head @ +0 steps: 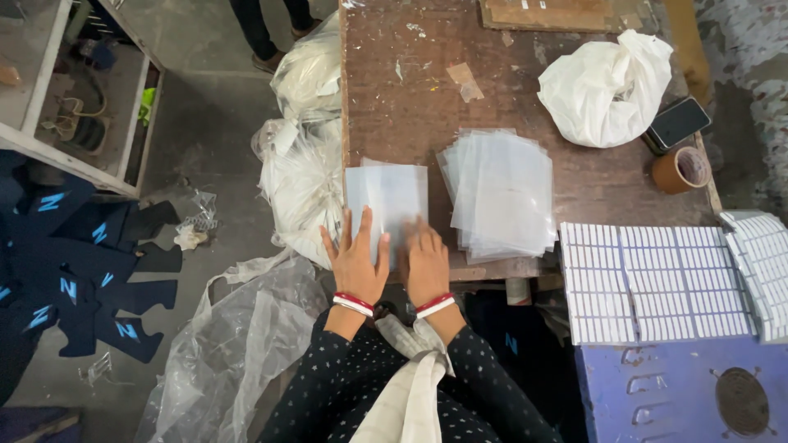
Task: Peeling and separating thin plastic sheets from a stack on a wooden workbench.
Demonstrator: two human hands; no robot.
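Clear plastic bag (386, 197) lies lengthwise away under both flat hands.

Wearing a dark top with long sleeves (480, 377), sprinkled all over with small pale dots. Showing a pair of bangles on each wrist, one red and one white, side by side: left bangles (354, 303), right bangles (434, 305). Carrying a cream-coloured cloth (408, 385) down the front of the chest, folded and hanging between the two sleeves. Leaving left hand (355, 261) and right hand (427, 264) bare, without rings visible.
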